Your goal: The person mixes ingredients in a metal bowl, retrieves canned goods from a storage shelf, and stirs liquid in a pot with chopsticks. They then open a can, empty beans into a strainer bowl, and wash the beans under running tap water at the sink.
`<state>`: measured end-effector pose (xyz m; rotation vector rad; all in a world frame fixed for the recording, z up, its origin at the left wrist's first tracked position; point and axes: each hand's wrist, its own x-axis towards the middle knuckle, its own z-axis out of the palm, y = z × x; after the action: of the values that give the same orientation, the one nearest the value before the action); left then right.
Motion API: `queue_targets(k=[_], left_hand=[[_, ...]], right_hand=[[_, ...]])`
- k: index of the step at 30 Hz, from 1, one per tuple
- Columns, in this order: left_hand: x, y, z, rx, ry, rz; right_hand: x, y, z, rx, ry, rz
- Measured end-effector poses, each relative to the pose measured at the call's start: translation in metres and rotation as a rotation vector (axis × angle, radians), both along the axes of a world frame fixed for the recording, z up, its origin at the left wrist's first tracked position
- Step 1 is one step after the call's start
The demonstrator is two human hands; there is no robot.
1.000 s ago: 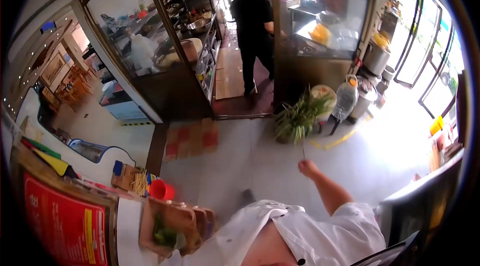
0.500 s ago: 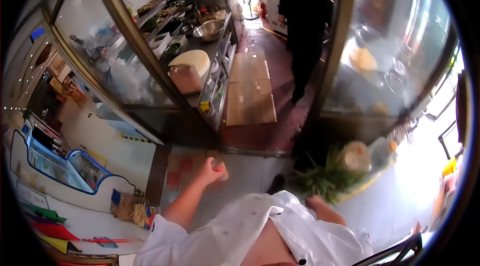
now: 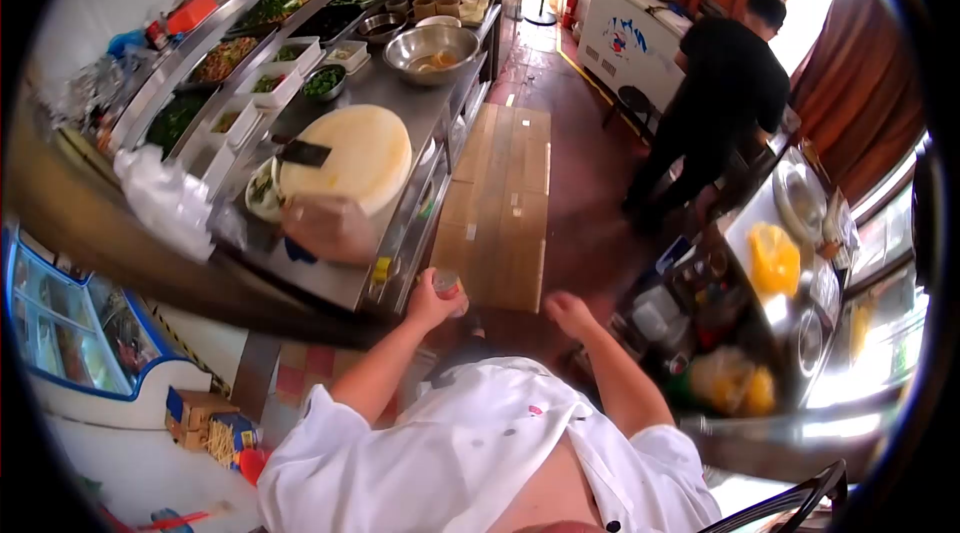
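Note:
My left hand [image 3: 428, 305] is wrapped around a small clear jar [image 3: 450, 287] with a reddish patch on it, held in front of me at waist height. My right hand [image 3: 569, 315] hangs in the air to the right, fingers curled in, with nothing visible in them. Below and beyond both hands lies flattened cardboard [image 3: 492, 213] on the reddish floor. On the steel counter to the left, a round cutting board [image 3: 365, 158] carries a dark-bladed cleaver [image 3: 304, 153].
Steel bowl [image 3: 432, 53] and several food trays [image 3: 265, 83] line the left counter. A person in black [image 3: 715, 113] bends over at the right, near a white chest freezer [image 3: 635, 33]. A side table [image 3: 750, 233] holds a yellow item [image 3: 774, 258].
I have moved forward through the doorway into the kitchen, the jar still in my left hand. My right hand has come forward from beside the green leafy bundle. The other person now bends at the right.

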<state>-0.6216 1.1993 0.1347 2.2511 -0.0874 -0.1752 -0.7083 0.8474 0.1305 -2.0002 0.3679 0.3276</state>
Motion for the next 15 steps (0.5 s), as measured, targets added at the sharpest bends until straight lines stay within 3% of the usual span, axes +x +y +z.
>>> queue_targets(k=[1, 2, 3, 4, 5, 6, 7, 9, 11, 15], left_hand=[[0.053, -0.011, -0.009, -0.018, -0.002, 0.042], [0.108, -0.021, -0.023, -0.054, -0.009, 0.089], [0.156, -0.031, -0.035, -0.081, -0.013, 0.133], [0.202, -0.039, -0.037, -0.103, -0.027, 0.176], [0.244, -0.042, -0.024, -0.103, -0.031, 0.217], [0.286, -0.045, -0.011, -0.103, -0.036, 0.257], [0.319, -0.047, 0.006, -0.087, -0.041, 0.319], [0.390, -0.043, 0.024, -0.040, -0.118, 0.451], [0.445, -0.027, 0.020, 0.039, -0.221, 0.581], [0.500, 0.027, -0.035, 0.144, -0.263, 0.852]], right_hand=[[0.012, -0.036, -0.080, -0.163, -0.085, 0.015], [0.010, -0.052, -0.072, -0.235, -0.013, -0.060], [0.008, -0.062, -0.052, -0.193, 0.280, -0.183], [-0.019, -0.132, -0.175, -0.609, 0.173, 0.238], [-0.031, -0.152, -0.186, -0.708, -0.010, 0.289], [-0.049, -0.177, -0.186, -0.888, -0.105, 0.635], [-0.039, -0.173, -0.157, -0.894, 0.381, 0.687], [-0.006, -0.181, -0.138, -0.555, 0.682, 0.289], [0.057, -0.184, -0.127, -0.430, 0.735, 0.121], [0.212, -0.199, -0.137, -0.408, 0.735, 0.194]])
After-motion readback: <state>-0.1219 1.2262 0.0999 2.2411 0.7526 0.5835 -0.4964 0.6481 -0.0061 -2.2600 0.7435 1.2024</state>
